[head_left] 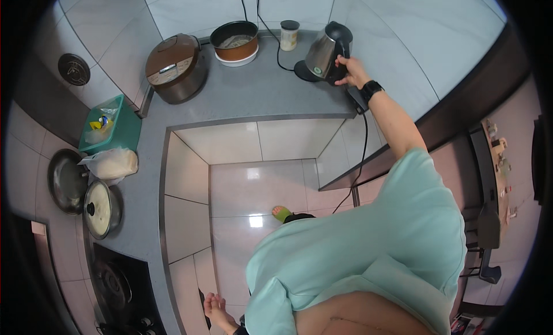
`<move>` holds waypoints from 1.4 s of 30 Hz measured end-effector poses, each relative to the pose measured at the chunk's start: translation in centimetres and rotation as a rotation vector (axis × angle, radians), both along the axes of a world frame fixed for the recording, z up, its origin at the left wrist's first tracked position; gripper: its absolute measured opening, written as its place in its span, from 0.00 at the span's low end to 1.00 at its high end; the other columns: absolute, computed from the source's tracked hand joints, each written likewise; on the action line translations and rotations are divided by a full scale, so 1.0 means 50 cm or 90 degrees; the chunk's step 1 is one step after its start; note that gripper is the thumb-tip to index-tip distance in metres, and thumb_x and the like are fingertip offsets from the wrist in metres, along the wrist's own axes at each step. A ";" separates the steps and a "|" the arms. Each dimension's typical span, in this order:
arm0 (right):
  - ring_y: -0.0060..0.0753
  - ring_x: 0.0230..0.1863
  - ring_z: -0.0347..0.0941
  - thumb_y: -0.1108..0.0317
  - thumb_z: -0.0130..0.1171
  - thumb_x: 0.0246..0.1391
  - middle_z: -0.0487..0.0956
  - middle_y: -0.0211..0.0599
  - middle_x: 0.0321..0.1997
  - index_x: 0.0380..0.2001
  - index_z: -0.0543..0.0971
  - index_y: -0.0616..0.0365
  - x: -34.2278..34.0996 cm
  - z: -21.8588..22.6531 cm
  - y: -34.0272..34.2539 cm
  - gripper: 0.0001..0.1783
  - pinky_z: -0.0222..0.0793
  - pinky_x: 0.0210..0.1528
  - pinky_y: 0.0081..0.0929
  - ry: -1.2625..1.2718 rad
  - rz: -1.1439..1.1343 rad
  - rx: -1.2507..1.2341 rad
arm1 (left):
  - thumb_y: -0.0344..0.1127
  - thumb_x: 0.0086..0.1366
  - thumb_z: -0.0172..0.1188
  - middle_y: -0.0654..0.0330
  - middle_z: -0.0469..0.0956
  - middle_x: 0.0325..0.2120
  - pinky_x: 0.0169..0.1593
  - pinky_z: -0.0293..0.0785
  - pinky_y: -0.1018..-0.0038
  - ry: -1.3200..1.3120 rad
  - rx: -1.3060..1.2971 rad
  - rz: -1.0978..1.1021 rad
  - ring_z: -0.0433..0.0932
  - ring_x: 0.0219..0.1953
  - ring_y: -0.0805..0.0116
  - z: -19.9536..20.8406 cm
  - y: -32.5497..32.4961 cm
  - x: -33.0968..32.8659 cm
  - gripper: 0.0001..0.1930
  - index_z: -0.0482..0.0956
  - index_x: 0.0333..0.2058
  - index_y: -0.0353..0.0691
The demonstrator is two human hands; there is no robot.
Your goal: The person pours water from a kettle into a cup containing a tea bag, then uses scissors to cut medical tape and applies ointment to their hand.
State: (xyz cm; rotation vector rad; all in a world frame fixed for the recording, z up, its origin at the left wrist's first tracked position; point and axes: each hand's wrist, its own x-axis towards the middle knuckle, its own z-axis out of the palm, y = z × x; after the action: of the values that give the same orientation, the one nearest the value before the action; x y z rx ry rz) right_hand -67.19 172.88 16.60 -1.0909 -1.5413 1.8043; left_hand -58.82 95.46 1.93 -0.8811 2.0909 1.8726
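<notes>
At the far right of the counter stands a steel electric kettle (322,54) with a black lid and handle. My right hand (353,71), a black watch on its wrist, reaches out to the kettle with its fingers closed around the handle. The kettle is over its round black base (303,71); whether it rests fully on it I cannot tell. My left hand (218,311) hangs low near the cabinet front at the lower left, fingers loosely bent and a little apart, nothing seen in them.
Along the back counter (253,99) stand a brown rice cooker (177,70), an orange-brown pot (235,41) and a lidded jar (289,35). Leftward are a green bin (112,128), a bagged package (112,163), a glass-lidded pan (102,209) and a black stove (124,286). A black cable (365,148) hangs off the edge.
</notes>
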 end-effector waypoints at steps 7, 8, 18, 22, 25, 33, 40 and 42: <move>0.41 0.38 0.67 0.59 0.57 0.54 0.69 0.31 0.33 0.31 0.73 0.56 -0.094 -0.016 0.142 0.11 0.66 0.36 0.68 -0.016 -0.075 -0.022 | 0.32 0.62 0.53 0.60 0.74 0.40 0.40 0.71 0.75 0.028 -0.013 -0.102 0.75 0.39 0.70 0.032 0.152 -0.089 0.10 0.72 0.42 0.36; 0.41 0.38 0.67 0.61 0.57 0.54 0.69 0.32 0.33 0.32 0.73 0.57 -0.097 -0.022 0.147 0.11 0.66 0.36 0.69 -0.003 -0.074 -0.042 | 0.31 0.61 0.54 0.60 0.75 0.38 0.38 0.71 0.76 0.011 -0.019 -0.102 0.76 0.37 0.71 0.033 0.167 -0.101 0.10 0.73 0.41 0.36; 0.28 0.39 0.69 0.63 0.56 0.55 0.71 0.30 0.34 0.37 0.71 0.57 -0.079 -0.009 0.146 0.11 0.70 0.33 0.66 0.003 -0.078 -0.100 | 0.28 0.59 0.58 0.57 0.78 0.35 0.38 0.71 0.77 0.023 0.003 -0.294 0.77 0.35 0.72 0.040 0.295 -0.314 0.05 0.76 0.35 0.37; 0.27 0.39 0.69 0.63 0.56 0.54 0.70 0.30 0.36 0.38 0.71 0.58 -0.031 0.003 0.058 0.12 0.70 0.35 0.64 0.039 -0.056 -0.098 | 0.25 0.58 0.58 0.57 0.78 0.34 0.40 0.71 0.77 0.051 0.011 -0.403 0.76 0.36 0.72 0.008 0.362 -0.458 0.04 0.76 0.34 0.36; 0.26 0.42 0.69 0.63 0.55 0.56 0.71 0.30 0.37 0.42 0.69 0.59 0.029 0.015 -0.018 0.14 0.71 0.35 0.62 0.062 -0.027 -0.160 | 0.24 0.57 0.59 0.59 0.79 0.33 0.42 0.70 0.78 0.125 0.011 -0.568 0.75 0.35 0.73 0.007 0.477 -0.579 0.04 0.76 0.32 0.34; 0.30 0.42 0.72 0.65 0.53 0.57 0.73 0.32 0.38 0.42 0.69 0.60 0.080 0.037 -0.158 0.13 0.73 0.36 0.61 0.076 -0.072 -0.163 | 0.24 0.59 0.55 0.63 0.77 0.29 0.39 0.69 0.80 0.204 0.061 -0.915 0.73 0.33 0.78 0.044 0.830 -0.751 0.04 0.75 0.33 0.35; 0.26 0.37 0.73 0.64 0.54 0.56 0.74 0.33 0.38 0.42 0.69 0.59 0.026 0.042 -0.080 0.14 0.77 0.30 0.40 0.032 -0.076 -0.107 | 0.26 0.59 0.56 0.65 0.75 0.23 0.34 0.68 0.80 0.189 0.096 -0.999 0.71 0.28 0.78 0.019 0.918 -0.704 0.04 0.75 0.34 0.35; 0.26 0.36 0.73 0.64 0.54 0.55 0.73 0.32 0.37 0.42 0.69 0.59 -0.011 0.030 -0.037 0.14 0.77 0.29 0.38 0.031 -0.078 -0.082 | 0.25 0.59 0.56 0.65 0.75 0.23 0.34 0.68 0.81 0.168 0.079 -0.977 0.71 0.28 0.78 0.006 0.900 -0.710 0.04 0.75 0.34 0.35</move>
State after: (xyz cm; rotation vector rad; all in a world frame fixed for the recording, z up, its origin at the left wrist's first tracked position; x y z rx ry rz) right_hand -67.72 171.01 18.09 -1.1653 -1.3164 1.8536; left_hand -94.29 140.44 2.24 0.8905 1.6990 1.1317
